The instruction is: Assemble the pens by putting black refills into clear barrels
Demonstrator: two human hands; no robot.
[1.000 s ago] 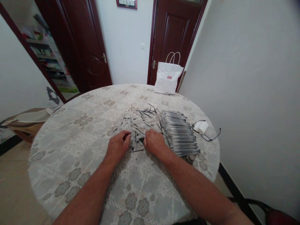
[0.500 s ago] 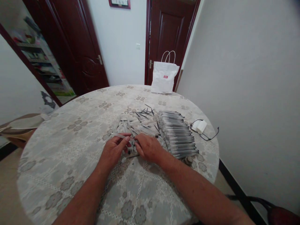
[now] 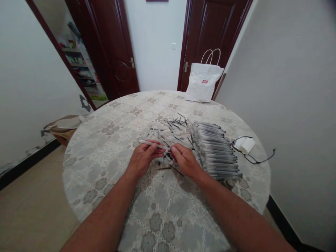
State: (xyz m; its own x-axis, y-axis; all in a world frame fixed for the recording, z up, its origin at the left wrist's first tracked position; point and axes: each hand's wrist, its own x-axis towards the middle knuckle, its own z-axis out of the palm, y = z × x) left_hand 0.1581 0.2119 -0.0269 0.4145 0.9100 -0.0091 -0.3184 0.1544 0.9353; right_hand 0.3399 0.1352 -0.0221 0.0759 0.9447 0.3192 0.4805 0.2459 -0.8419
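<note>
Left hand (image 3: 143,159) pinching clear pen barrel (image 3: 153,144) just above table (image 3: 105,147); right hand (image 3: 185,161) closed on barrel's near end and thin dark refill (image 3: 175,169). Beyond, loose heap of pen parts (image 3: 170,131); beside right hand, neat row of finished pens (image 3: 216,152).

A clear pen barrel (image 3: 151,143) — thin, pale, lying almost level, lifted above the table; beneath it a loose heap of barrels and black refills (image 3: 170,134) — scattered crosswise.

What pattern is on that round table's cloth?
The tablecloth is pale cream lace with grey-brown flower clusters, clearest in the head view.
</note>
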